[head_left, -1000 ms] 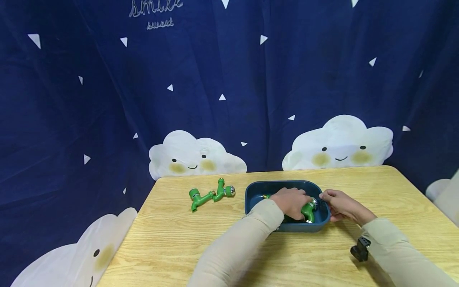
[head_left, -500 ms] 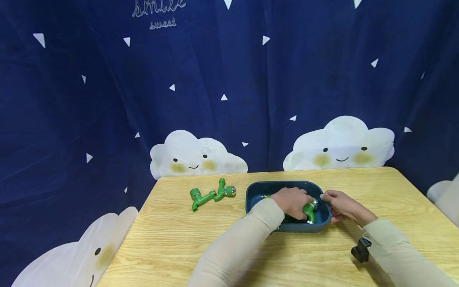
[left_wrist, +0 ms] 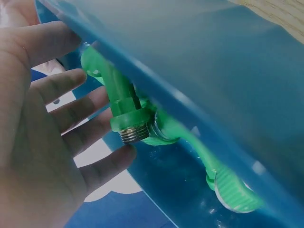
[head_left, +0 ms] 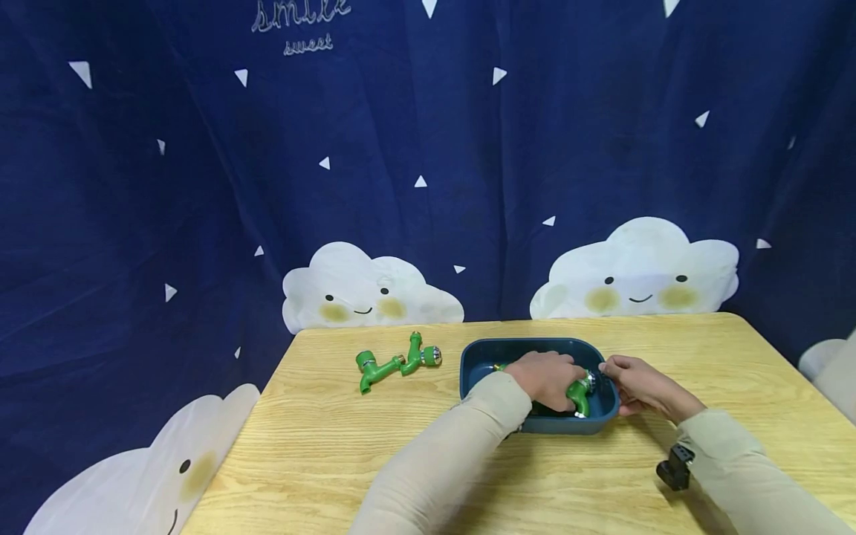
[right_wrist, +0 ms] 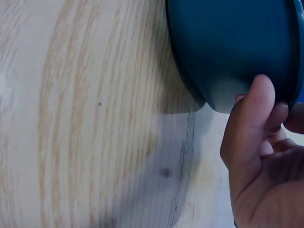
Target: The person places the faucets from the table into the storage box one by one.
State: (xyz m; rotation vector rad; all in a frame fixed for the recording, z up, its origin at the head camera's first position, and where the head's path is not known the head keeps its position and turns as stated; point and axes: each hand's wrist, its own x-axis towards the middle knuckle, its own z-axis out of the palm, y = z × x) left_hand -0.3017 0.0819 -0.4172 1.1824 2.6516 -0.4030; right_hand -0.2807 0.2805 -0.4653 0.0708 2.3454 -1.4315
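A dark blue plastic bin stands on the table with green taps inside. My left hand reaches into it, over a green tap with a chrome-ended knob. In the left wrist view the fingers of this hand are spread and fairly straight, their tips at a threaded green tap. Another green tap lies beside that one, partly behind the bin wall. At the bin's right end my right hand pinches the rim; the right wrist view shows its thumb against the outer wall.
Two more green taps, one with its knob to the left and one with its knob to the right, lie on the wooden table left of the bin. A blue curtain with clouds hangs behind the table.
The whole head view has shifted slightly to the right. Both hands, the bin and the taps keep their places relative to each other.
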